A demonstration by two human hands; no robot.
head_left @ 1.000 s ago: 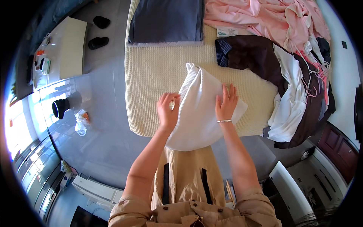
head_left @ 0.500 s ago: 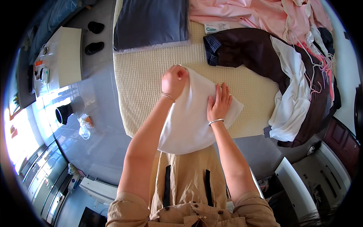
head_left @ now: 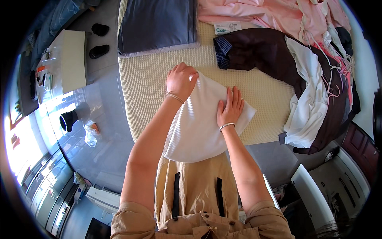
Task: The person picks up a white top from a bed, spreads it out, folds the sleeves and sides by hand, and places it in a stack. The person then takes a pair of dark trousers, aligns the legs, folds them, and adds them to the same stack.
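A white ribbed garment (head_left: pixel 199 127) lies partly folded on the near edge of the bed, its lower part hanging over toward my lap. My left hand (head_left: pixel 181 82) is closed on the garment's far left corner, fingers bent round the fabric. My right hand (head_left: pixel 230 106) rests flat on the garment's right side, fingers stretched out and pointing away from me. What kind of garment it is, I cannot make out.
The bed has a cream waffle cover (head_left: pixel 151 79). Folded dark grey clothes (head_left: pixel 158 28) lie at its far left. Pink fabric (head_left: pixel 254 12), a dark brown garment (head_left: pixel 258 47), a white garment (head_left: pixel 306 115) and several hangers (head_left: pixel 332 89) fill the far right. A cabinet (head_left: pixel 73 59) stands left.
My left hand has shifted slightly left and turned over, pulling the garment's far left corner with it. My right hand stays flat in nearly the same place.
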